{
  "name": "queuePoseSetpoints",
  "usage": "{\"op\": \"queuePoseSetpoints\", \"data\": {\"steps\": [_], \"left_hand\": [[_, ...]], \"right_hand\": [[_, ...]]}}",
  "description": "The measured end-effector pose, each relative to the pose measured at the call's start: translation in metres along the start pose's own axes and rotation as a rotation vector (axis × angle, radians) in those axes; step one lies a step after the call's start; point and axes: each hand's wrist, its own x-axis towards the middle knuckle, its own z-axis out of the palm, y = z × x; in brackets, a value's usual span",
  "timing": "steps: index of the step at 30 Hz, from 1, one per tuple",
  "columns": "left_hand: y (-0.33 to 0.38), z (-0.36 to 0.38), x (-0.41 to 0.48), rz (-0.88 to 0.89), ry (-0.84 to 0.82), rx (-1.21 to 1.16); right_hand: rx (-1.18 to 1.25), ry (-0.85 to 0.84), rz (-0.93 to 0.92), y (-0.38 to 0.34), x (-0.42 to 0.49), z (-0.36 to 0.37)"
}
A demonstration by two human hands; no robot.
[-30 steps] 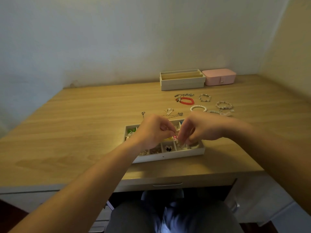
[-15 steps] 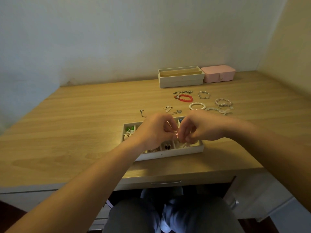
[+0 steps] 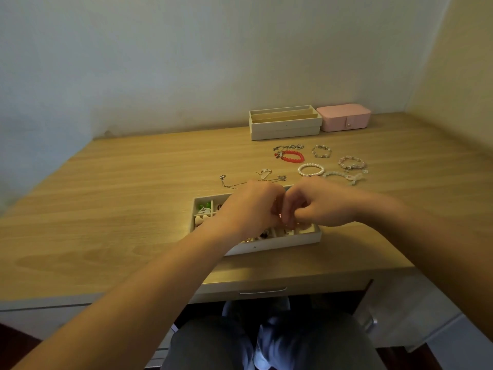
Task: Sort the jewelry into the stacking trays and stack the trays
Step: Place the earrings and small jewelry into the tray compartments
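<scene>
A white compartment tray with small jewelry pieces sits near the desk's front edge. My left hand and my right hand meet above its middle, fingertips pinched together on a tiny piece that I can barely make out. Both hands hide most of the tray. Behind it lie thin chain necklaces. Farther right are a red bead bracelet, a pearl bracelet and several other bracelets. Two stacked white trays stand at the back.
A pink closed jewelry box stands next to the stacked trays by the wall. The wooden desk has a drawer handle under its front edge. A wall closes off the right side.
My two hands have drawn closer together over the tray, fingertips now touching. The camera has tipped slightly, so the desk sits a little higher in view.
</scene>
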Motion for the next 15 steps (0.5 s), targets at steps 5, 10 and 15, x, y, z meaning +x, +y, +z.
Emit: {"op": "queuePoseSetpoints", "data": {"steps": [5,10,15], "left_hand": [[-0.004,0.008,-0.002,-0.003,-0.013,-0.042],[-0.011,-0.002,-0.012,-0.098,0.033,-0.312],[-0.007,-0.003,-0.028,-0.125,-0.001,-0.414]], "right_hand": [[0.025,0.089,0.005,0.005,-0.002,0.002],[0.102,0.119,-0.015,0.007,-0.006,-0.001],[0.120,0.000,0.006,0.008,-0.003,0.003]]}}
